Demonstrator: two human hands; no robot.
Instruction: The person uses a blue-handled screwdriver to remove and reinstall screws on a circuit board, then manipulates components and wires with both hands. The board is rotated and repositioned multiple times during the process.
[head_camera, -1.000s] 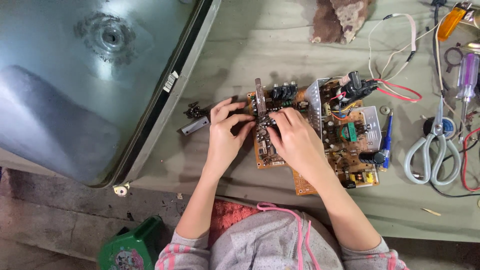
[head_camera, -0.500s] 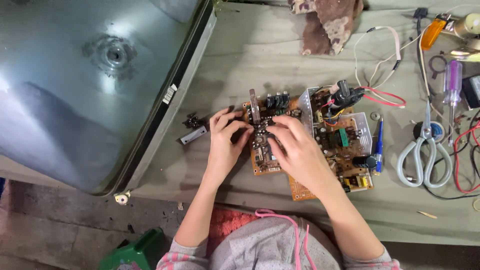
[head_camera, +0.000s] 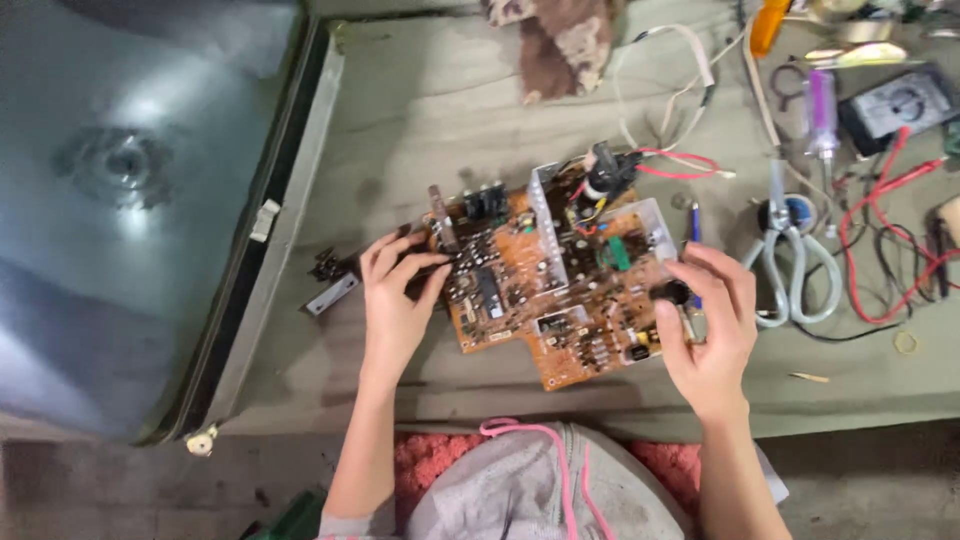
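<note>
seen from above: an orange-brown circuit board lying flat on a grey-green cloth-covered work surface, roughly mid-frame, crowded with small components, a metal shield wall and a black part with red wires at its upper edge. left hand at the board's left edge, fingers curled and pinched onto a dark upright component there, thumb and forefinger close together, so narrow and gripping. right hand at the board's right edge, fingers bent around a small black knob-like part, closed on it; whether that part is fixed to the board cannot be told. just left of the left hand, a small grey metal bracket on the cloth. filling the far left, a large grey picture tube lying face down. right of the board, scissors with pale handles, just beside the right hand; farther right, tangled red and black leads, a meter and a purple-handled screwdriver. at top centre, a brown mottled rag.
</note>
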